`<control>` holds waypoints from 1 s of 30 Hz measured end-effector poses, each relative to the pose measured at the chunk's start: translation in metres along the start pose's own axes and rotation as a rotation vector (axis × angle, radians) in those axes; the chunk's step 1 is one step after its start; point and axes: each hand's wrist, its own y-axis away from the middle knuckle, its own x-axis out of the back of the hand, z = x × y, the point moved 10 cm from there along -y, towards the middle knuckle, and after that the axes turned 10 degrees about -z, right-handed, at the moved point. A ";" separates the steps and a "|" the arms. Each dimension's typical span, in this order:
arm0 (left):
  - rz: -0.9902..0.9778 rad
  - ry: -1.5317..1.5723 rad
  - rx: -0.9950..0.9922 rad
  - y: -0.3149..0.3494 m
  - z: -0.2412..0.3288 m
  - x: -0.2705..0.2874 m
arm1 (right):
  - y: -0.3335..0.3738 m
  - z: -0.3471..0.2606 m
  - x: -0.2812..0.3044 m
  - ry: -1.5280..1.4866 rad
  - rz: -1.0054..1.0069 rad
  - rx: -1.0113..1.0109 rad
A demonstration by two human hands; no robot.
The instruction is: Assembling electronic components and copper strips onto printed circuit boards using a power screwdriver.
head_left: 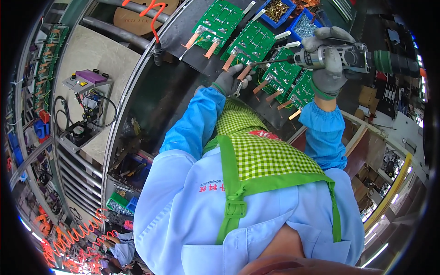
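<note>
My right hand (327, 57), in a grey glove, is wrapped round a silver power screwdriver (311, 58). Its long thin bit (270, 61) points left, the tip close to a copper strip (245, 72) on a green circuit board (253, 41). Just below that strip is my left hand (229, 81), also gloved, its fingers closed on a small silver wrench (238, 89). Another copper strip (228, 61) sticks out of the same board, right by my left fingertips. Whether the bit touches a screw is too small to tell.
More circuit boards with copper strips stand in a row: one board (217, 23) to the left, others (282, 75) to the right. Behind are blue bins of brass-coloured screws (276, 10) and silver hardware (305, 27). An orange coiled hose (158, 23) hangs at the left.
</note>
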 end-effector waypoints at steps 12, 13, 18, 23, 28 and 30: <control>0.002 -0.265 -0.054 -0.001 0.000 0.002 | -0.008 0.011 -0.023 -0.324 -0.071 -0.090; 0.026 -0.253 -0.097 -0.001 0.002 -0.002 | -0.007 0.005 -0.021 -0.143 -0.034 -0.035; 0.032 -0.235 -0.120 -0.001 0.002 -0.001 | -0.007 0.000 -0.028 -0.084 -0.113 0.075; 0.036 -0.257 -0.113 -0.004 0.002 -0.005 | -0.004 0.005 -0.028 -0.024 -0.084 -0.069; 0.007 -0.276 -0.080 -0.003 0.004 0.003 | -0.003 0.009 -0.030 -0.158 -0.009 -0.069; 0.018 -0.278 -0.080 -0.003 0.003 0.004 | -0.002 0.005 -0.029 -0.083 0.024 -0.056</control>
